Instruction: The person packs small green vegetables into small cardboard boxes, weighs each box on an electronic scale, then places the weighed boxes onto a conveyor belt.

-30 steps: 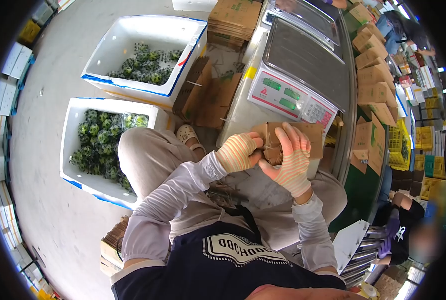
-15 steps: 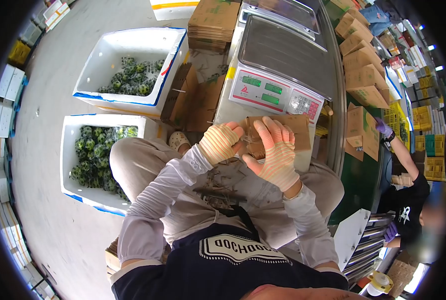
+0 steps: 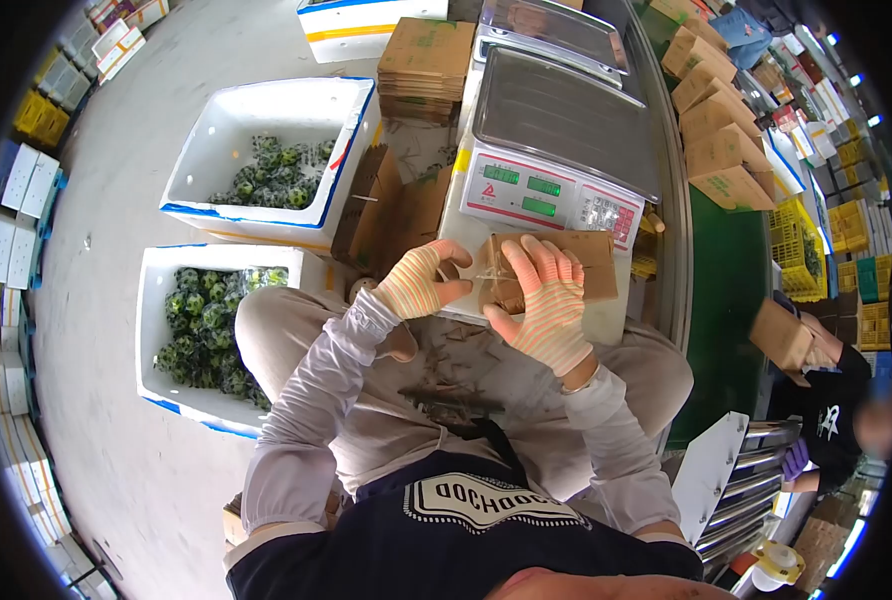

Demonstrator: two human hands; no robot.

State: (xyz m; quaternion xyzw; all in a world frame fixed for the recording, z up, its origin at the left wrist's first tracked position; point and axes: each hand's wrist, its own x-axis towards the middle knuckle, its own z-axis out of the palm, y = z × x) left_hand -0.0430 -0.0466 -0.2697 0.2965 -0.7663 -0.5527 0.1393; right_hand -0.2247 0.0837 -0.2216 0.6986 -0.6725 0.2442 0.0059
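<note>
A small brown cardboard box (image 3: 598, 262) lies at the near end of the white stand, just in front of the weighing scale (image 3: 551, 190). My right hand (image 3: 548, 305), in a striped knit glove, rests on top of the box with its fingers stretched and thumb out. Left of the box is my left hand (image 3: 416, 283), gloved alike, its fingers bent and apart from the thumb, nothing visible between them. Some clear, shiny film or tape shows at the box's left end; its exact kind is hard to make out.
Two white foam boxes (image 3: 149, 330) on my left hold dark green produce in clear wrap (image 3: 201, 320). Flattened cartons (image 3: 424, 60) are stacked ahead. On the right runs a green conveyor (image 3: 716, 300) with open cartons (image 3: 728, 165); beyond it a co-worker (image 3: 816, 400) holds a carton (image 3: 781, 335).
My left hand has drawn back leftward from the box, and its fingers have spread. The right hand stays on the box. The co-worker has lifted a carton off the conveyor.
</note>
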